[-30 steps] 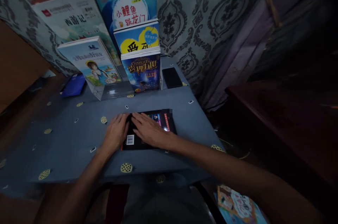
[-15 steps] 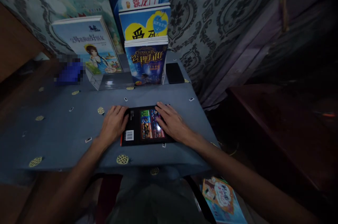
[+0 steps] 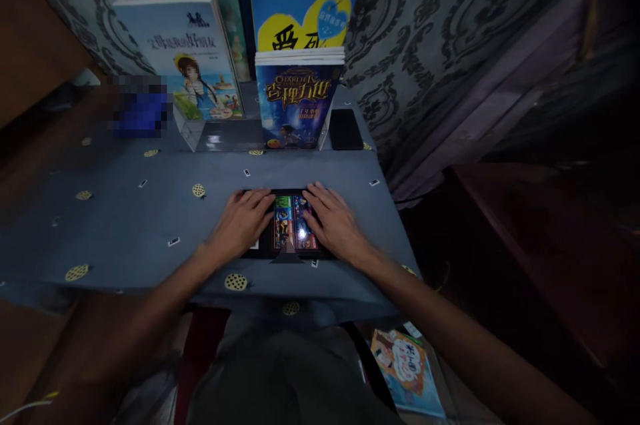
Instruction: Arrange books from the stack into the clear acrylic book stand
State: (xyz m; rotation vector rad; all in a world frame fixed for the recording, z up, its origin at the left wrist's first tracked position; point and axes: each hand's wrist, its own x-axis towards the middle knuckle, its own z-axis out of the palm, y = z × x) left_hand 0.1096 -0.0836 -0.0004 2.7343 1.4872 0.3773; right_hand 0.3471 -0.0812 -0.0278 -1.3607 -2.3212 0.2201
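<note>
A black book (image 3: 284, 219) with colourful pictures on its cover lies flat on the blue tablecloth near the table's front edge. My left hand (image 3: 244, 221) rests flat over the book's left part, fingers stretched out, covering most of the barcode side. Over the right part lies my right hand (image 3: 334, 219), palm down with its fingers spread. Between the hands the picture panel shows, with a bright glare spot on it. Neither hand wraps round the book.
Behind the book, a clear acrylic stand (image 3: 227, 138) holds several upright books, including a dark blue one (image 3: 295, 105) and a pale blue one (image 3: 193, 65). A black phone-like slab (image 3: 346, 129) lies right of it. Below the table's right side is another book (image 3: 407, 371).
My left hand has slid right, from the book's left edge onto its cover. My right hand stays on the right part. The camera view has shifted, so the stand appears higher and further right.
</note>
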